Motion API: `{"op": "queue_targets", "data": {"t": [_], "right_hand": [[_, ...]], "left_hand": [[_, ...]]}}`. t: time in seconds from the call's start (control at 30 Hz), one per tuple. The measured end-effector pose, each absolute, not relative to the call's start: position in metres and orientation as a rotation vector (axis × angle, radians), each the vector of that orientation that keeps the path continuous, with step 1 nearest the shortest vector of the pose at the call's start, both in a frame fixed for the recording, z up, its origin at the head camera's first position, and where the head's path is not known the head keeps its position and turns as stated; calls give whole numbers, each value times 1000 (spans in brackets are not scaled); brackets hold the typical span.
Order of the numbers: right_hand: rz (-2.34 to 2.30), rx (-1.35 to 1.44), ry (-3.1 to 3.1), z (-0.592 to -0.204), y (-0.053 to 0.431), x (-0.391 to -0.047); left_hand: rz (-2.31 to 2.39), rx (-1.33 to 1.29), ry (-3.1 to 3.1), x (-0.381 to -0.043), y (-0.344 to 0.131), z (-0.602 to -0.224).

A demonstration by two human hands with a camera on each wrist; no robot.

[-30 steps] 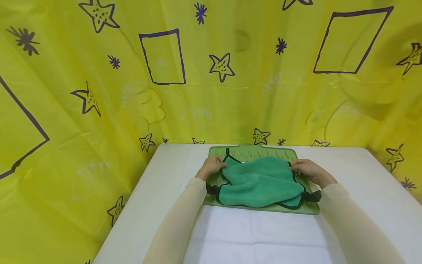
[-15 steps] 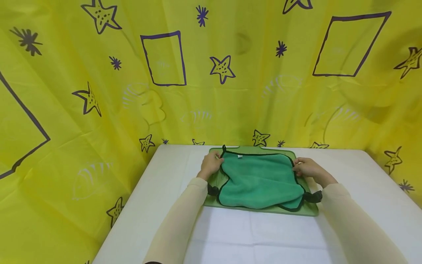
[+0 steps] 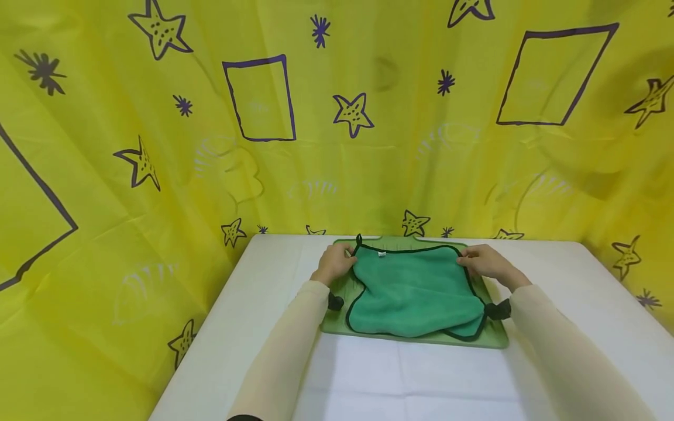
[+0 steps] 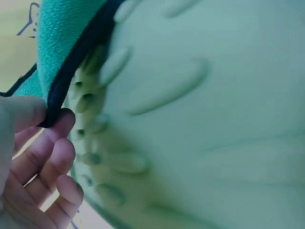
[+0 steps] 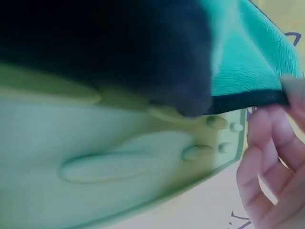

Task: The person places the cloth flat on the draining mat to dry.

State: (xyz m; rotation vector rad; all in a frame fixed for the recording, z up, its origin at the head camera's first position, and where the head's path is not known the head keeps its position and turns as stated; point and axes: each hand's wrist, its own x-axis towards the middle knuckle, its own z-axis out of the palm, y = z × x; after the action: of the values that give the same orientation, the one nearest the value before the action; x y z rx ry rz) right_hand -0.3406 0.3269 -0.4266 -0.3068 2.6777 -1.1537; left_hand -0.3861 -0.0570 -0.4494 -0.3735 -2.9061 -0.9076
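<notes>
A green cloth (image 3: 416, 292) with dark edging, a small white tag and a hanging loop lies spread over a light green ridged tray (image 3: 337, 327). My left hand (image 3: 335, 262) pinches the cloth's left edge near the looped far corner; in the left wrist view thumb and forefinger (image 4: 62, 125) hold the dark trim above the ridges. Across from it, my right hand (image 3: 487, 261) pinches the right edge near the other far corner. The right wrist view shows that edging (image 5: 248, 101) between thumb and fingers. The cloth's near part is wrinkled, its lower right corner folded.
The tray lies at the far side of a white table (image 3: 368, 380), close to a yellow curtain (image 3: 400, 164) printed with stars and frames. Dark bands (image 3: 497, 310) show at the sleeve cuffs beside the cloth.
The cloth's far edge, folded over and drooping a second ago, is now stretched between both hands, with the tag showing. The right hand has lately shifted slightly left and away from me.
</notes>
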Motion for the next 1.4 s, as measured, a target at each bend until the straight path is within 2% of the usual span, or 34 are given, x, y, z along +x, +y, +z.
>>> {"op": "queue_targets", "data": {"t": [0.4, 0.7, 1.03, 1.4], "right_hand": [[-1063, -107, 3011, -417, 314, -354], [-1041, 34, 3040, -425, 297, -359], [-944, -86, 2853, -436, 301, -365], [-955, 20, 3061, -424, 293, -368]], "left_hand": [[-1013, -145, -2874, -393, -48, -419], [-1104, 26, -2820, -396, -40, -442], [-1041, -42, -2907, -396, -43, -455], [-1054, 22, -2827, -404, -37, -445]]}}
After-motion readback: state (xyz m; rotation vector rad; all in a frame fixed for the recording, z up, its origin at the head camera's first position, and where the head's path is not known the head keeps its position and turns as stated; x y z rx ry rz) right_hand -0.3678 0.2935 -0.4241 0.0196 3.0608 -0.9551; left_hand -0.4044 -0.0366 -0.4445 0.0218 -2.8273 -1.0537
